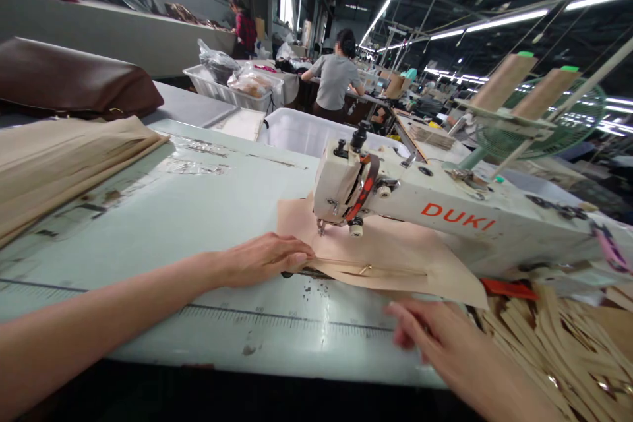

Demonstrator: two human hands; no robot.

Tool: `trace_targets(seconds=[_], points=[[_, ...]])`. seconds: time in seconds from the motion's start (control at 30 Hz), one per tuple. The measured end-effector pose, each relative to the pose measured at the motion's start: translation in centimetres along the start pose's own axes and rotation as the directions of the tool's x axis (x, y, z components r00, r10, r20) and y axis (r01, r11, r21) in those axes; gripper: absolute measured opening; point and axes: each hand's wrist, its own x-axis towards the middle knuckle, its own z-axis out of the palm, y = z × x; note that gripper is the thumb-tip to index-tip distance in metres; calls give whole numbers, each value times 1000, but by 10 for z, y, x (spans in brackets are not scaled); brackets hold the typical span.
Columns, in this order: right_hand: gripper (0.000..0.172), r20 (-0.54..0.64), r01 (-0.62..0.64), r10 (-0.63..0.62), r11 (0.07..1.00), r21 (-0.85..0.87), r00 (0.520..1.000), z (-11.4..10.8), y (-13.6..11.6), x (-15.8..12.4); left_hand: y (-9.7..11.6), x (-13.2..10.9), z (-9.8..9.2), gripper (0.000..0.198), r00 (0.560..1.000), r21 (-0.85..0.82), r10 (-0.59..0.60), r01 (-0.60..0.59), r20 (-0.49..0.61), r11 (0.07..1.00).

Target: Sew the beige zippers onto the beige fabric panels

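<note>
A beige panel (395, 244) of leather-like material lies under the head of a sewing machine (346, 184), beneath its presser foot (321, 227). Along the panel's near edge runs a zipper with a small gold-coloured pull (366, 270). My left hand (277, 257) rests with outstretched fingers on the panel's near left edge, just left of the presser foot. Apart from the panel, my right hand (428, 330) hovers over the table's front edge, slightly blurred, its fingers loosely bent and apart with nothing seen in them.
Beige strips (558, 343) with metal fittings pile up at the right. Beige pieces (64, 158) and a brown leather item (74, 79) lie at the left. Behind the machine stand a white bin (301, 128) and thread cones (504, 79). A person (336, 76) works farther back.
</note>
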Motion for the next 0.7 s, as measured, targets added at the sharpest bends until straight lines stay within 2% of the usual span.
trace_targets(seconds=[0.07,0.13,0.17,0.27,0.37,0.43,0.5,0.57,0.6,0.63,0.67,0.7], points=[[48,-67,14,-12,1000,24,998,16,-19,-15,4,-2,3,39,999,32,40,-41,20,999],[41,-193,89,-94,995,-34,977,41,-37,-8,5,-2,11,39,995,81,88,-91,36,993],[41,-207,112,-128,990,-87,970,54,-41,2,5,-3,15,40,993,117,111,-115,41,986],[49,-120,89,-110,981,-171,987,81,-29,43,0,-2,27,45,990,262,141,-140,14,955],[47,-36,90,-98,979,-180,995,82,-4,69,-6,2,32,51,990,342,133,-113,-35,933],[44,16,126,-125,973,-194,992,66,4,71,-7,5,29,50,990,348,134,-110,-44,931],[37,20,160,-160,961,-224,987,36,1,64,-8,8,24,47,989,340,139,-115,-46,933],[28,-105,171,-205,949,-264,973,-9,-10,57,-8,10,20,45,989,329,143,-119,-48,937],[30,-239,147,-216,950,-276,947,-36,-16,56,-9,10,18,44,988,326,143,-119,-51,938],[34,-394,143,-262,941,-307,881,-63,-23,59,-9,9,18,45,989,326,140,-114,-56,939],[35,-551,126,-311,929,-347,775,-90,-28,66,-9,9,18,46,989,330,133,-106,-60,938],[40,-644,118,-365,912,-394,672,-116,-32,76,-10,8,18,47,990,335,126,-97,-67,937]])
